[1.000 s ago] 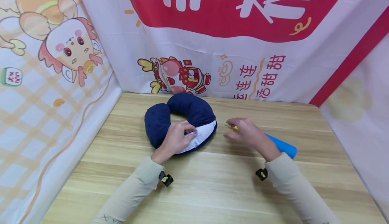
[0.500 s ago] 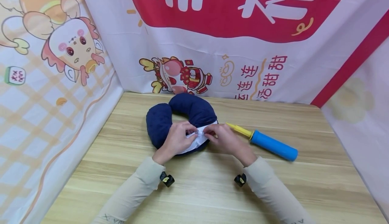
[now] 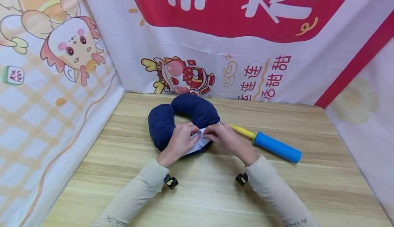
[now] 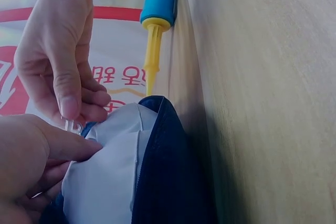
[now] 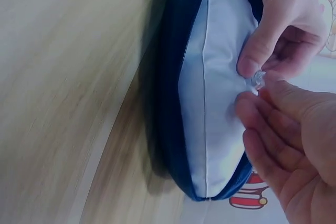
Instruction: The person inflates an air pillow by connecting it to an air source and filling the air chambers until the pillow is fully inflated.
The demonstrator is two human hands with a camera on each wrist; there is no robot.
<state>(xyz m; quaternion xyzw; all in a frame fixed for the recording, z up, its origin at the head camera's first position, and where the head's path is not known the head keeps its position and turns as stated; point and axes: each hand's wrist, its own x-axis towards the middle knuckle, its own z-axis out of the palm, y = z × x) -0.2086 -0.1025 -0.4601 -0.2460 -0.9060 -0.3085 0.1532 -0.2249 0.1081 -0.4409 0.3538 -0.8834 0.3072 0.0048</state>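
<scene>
A navy U-shaped neck pillow (image 3: 163,124) lies on the wooden table (image 3: 215,199), its white inner bladder (image 5: 218,103) showing at the near end. A small clear valve (image 5: 257,78) sticks out of the white part. My left hand (image 3: 188,136) pinches this valve with thumb and fingers, and the hand also rests on the pillow. My right hand (image 3: 214,135) meets it from the right, its fingertips closed on the same valve (image 4: 72,125). A blue hand pump (image 3: 275,147) with a yellow nozzle (image 4: 151,56) lies just right of the right hand, untouched.
Printed cloth banners (image 3: 246,49) wall in the table at the back, left and right. The pump lies slanted across the right middle of the table. Both sleeves reach in from the near edge, each with a small wrist camera.
My right hand left the spot beside the pump, moved left to the pillow and closed its fingers on the valve. The left hand stayed on the valve; the pump now lies uncovered.
</scene>
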